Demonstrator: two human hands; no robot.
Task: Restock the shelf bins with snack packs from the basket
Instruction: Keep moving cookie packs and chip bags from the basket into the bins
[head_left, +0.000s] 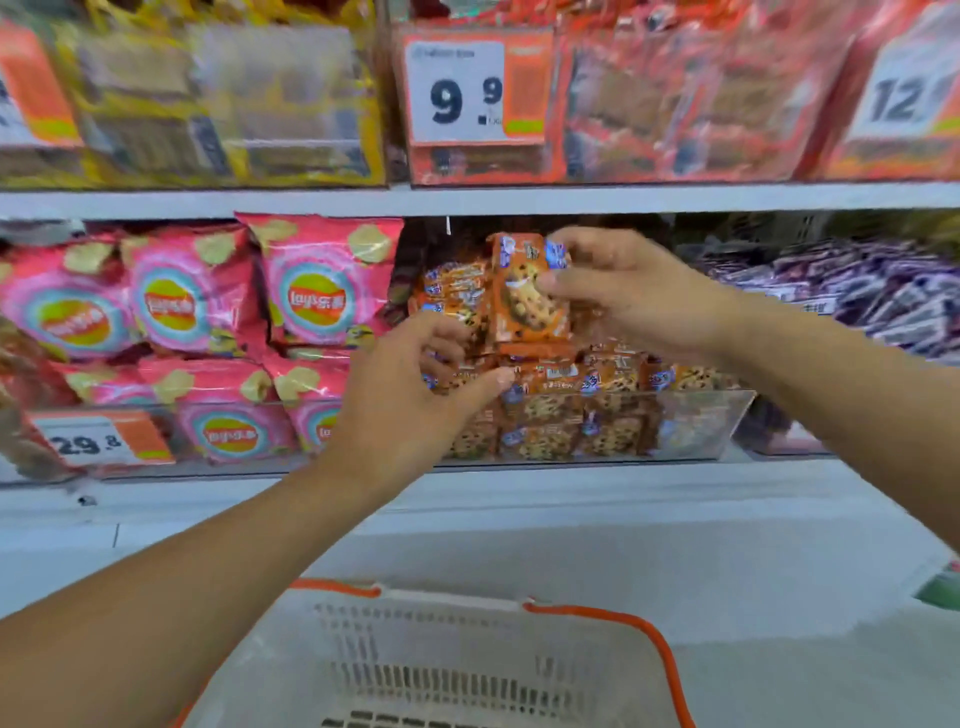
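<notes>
**Hands placing a cookie pack into the clear bin**

Hands are both up at the middle shelf, working over the clear bin (691, 421) of orange cookie packs. The right hand (628, 291) pinches one cookie pack (524, 291) by its right edge, thumb in front and fingers curled round the top corner, and holds it upright above the back of the pile. The left hand (410, 395) is at the left end of the bin, fingers curled round the packs (550, 410) already stacked there, thumb stretched along their top; it seems to steady or pinch them, though blur makes it hard to tell whether it has lifted one.

The bin stands at the front edge of the shelf (519, 200), between the pink crisp bags (317, 296) on its left and a bin of purple packs (883, 296) on its right. The basket (467, 670) sits below, near the bottom edge of the view, well apart from the shelf; its inside is mostly out of view, so how much stock is left cannot be told.

The step in hand looks like the placing of this pack. The bin is already heaped above its front wall, so the next move probably calls for setting the pack down flat or wedging it upright against its neighbours, while the left hand keeps the pile from sliding forward over the wall. After that, a reach down to the basket.
</notes>
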